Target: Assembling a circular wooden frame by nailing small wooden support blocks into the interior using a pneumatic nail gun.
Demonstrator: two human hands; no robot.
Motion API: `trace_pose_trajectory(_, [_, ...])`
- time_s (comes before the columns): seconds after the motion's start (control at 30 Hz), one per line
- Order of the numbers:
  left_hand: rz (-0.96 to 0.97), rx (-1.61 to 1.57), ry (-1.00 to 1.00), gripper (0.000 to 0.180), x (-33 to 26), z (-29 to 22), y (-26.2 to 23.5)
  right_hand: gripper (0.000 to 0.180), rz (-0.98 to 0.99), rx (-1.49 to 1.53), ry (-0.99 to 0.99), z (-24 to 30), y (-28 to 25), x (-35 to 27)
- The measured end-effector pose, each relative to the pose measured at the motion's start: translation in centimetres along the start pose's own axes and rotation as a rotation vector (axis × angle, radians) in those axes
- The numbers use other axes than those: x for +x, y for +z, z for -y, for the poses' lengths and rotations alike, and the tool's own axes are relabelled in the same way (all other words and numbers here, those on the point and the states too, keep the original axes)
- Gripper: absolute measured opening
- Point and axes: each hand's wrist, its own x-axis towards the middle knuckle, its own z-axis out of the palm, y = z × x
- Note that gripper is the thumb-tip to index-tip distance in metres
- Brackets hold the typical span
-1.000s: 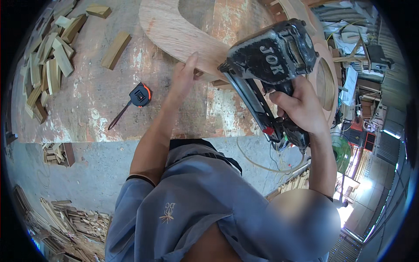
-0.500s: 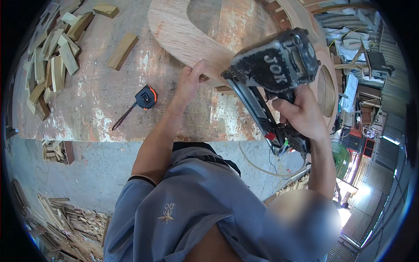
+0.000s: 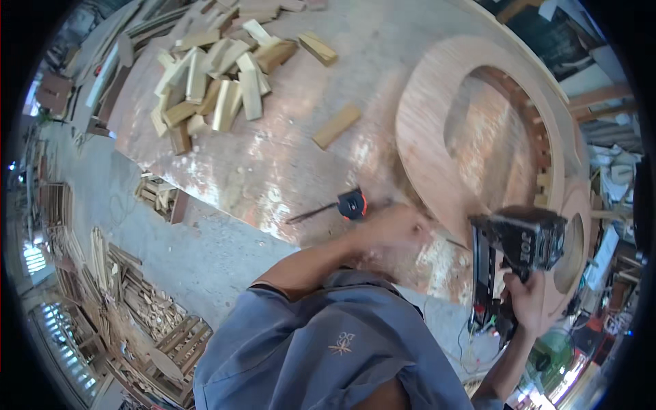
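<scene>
My right hand [image 3: 525, 298] is closed round the handle of a black nail gun [image 3: 525, 240], which is held over the near end of a curved plywood frame [image 3: 425, 116]. The gun's long magazine points down toward me. My left hand [image 3: 402, 231] is smeared by motion, low over the table beside the frame's near left edge; its fingers cannot be made out. Just left of that hand lies a black and orange tape measure [image 3: 352, 204] with a dark strap. A single wood block [image 3: 337, 127] rests farther back, between the tape measure and the frame.
A heap of short wood blocks [image 3: 225, 75] covers the back left of the worn table [image 3: 273, 164], with one loose block [image 3: 318, 49] beside it. Offcuts [image 3: 147, 294] lie on the floor at the left. A green fan [image 3: 552, 355] stands at the lower right.
The view has swung left, so everything appears shifted right. My left hand has come off the frame's edge and moved toward the tape measure. My right hand still holds the nail gun.
</scene>
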Motion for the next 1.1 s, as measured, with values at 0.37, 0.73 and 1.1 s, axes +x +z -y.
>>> trace_pose_trajectory(0.37, [-1.073,1.388,-0.365,0.083,-2.6,4.9,-36.5,0.016,-0.196,0.065,0.300,-3.3,2.5,-0.4])
trace_pose_trajectory(0.73, [-0.850,0.716,-0.404,0.048,-7.4,10.1,-38.0,0.011,-0.179,0.245,0.028,-3.2,3.4,-0.2])
trace_pose_trajectory(1.1, [-0.636,0.033,-0.110,0.028,-5.4,-1.8,-22.4,0.013,-0.120,0.164,0.016,-4.8,3.0,-0.2])
